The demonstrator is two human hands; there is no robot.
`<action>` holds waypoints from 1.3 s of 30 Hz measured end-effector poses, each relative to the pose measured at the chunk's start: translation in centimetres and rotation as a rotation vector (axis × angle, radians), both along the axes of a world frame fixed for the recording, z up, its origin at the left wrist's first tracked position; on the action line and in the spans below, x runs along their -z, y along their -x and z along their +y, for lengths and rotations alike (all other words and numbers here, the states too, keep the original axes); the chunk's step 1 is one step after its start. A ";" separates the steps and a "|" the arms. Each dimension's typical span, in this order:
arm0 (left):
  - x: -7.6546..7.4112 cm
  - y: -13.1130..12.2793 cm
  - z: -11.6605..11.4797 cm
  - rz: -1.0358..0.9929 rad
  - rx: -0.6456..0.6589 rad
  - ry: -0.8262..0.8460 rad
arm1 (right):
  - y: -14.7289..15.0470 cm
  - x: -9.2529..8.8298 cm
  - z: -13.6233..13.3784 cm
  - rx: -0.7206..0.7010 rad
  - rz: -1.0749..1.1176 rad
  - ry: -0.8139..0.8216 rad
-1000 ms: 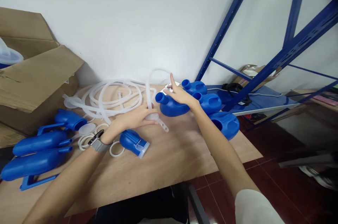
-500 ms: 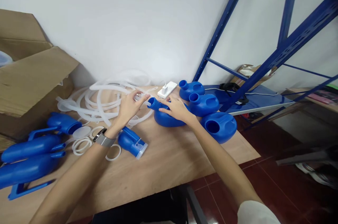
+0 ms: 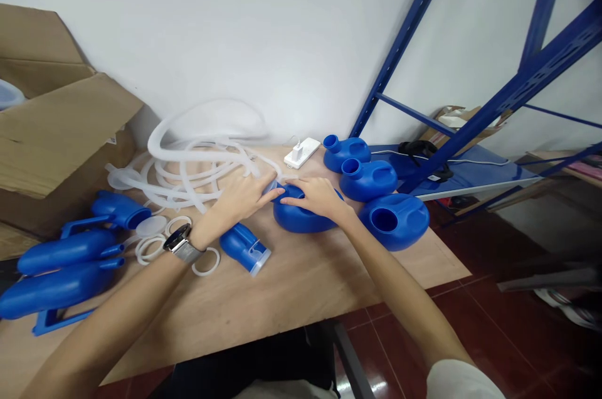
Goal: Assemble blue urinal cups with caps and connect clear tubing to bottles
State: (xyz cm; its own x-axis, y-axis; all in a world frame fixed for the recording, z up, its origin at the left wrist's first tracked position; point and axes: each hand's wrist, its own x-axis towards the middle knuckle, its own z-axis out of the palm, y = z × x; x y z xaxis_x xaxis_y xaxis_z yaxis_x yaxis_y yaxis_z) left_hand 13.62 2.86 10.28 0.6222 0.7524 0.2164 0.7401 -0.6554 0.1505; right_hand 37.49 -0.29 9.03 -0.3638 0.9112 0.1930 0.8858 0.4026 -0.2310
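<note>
A blue plastic urinal bottle (image 3: 301, 218) lies on the table with its neck toward the left. My right hand (image 3: 320, 197) grips it from above, fingers and thumb around the neck side. At the mouth, my left hand (image 3: 245, 199) closes on a translucent hose end piece (image 3: 269, 186), pressed against the neck; how far it sits inside is hidden by my fingers. The clear hose (image 3: 183, 153) loops away behind my left hand. Below that hand lies another blue bottle (image 3: 237, 247) with a translucent cap (image 3: 261, 262).
Several blue bottles (image 3: 399, 223) stand on the right. Others (image 3: 61, 289) lie at left, near white rings (image 3: 205, 262) and a cardboard box (image 3: 61, 135). A white power strip (image 3: 303, 153) sits by the wall. Blue metal shelving (image 3: 404, 41) rises at right.
My left hand has moved right and brought the hose end piece against the bottle's mouth. My right hand has shifted toward the neck. A hose loop has lifted. The view has turned slightly.
</note>
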 end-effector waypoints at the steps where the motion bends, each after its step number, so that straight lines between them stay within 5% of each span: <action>1: 0.0 0.2 0.0 0.005 0.022 0.039 | 0.0 0.0 0.1 0.007 0.013 0.002; 11: 1.9 1.4 1.2 -0.292 0.212 0.429 | 0.6 -0.5 0.8 0.177 0.190 0.109; 16: 1.8 1.3 1.3 -0.312 0.330 0.455 | 0.4 0.1 0.8 0.145 0.181 0.081; 22: 1.1 1.2 0.8 -0.201 0.269 0.385 | 0.5 0.0 0.7 0.157 0.179 0.077; 32: 1.8 0.9 2.1 -0.279 0.375 0.389 | 0.5 0.1 0.7 0.185 0.214 0.079; 39: 1.0 1.8 1.3 -0.142 0.202 0.352 | -1.6 0.0 1.0 0.064 0.379 0.193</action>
State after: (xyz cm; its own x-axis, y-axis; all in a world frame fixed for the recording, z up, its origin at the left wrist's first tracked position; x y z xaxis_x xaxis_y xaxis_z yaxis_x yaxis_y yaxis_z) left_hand 11.81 4.12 9.29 0.7471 0.6618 0.0627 0.5579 -0.6754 0.4823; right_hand 39.12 0.76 9.00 -0.2415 0.9623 0.1255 0.7458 0.2668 -0.6104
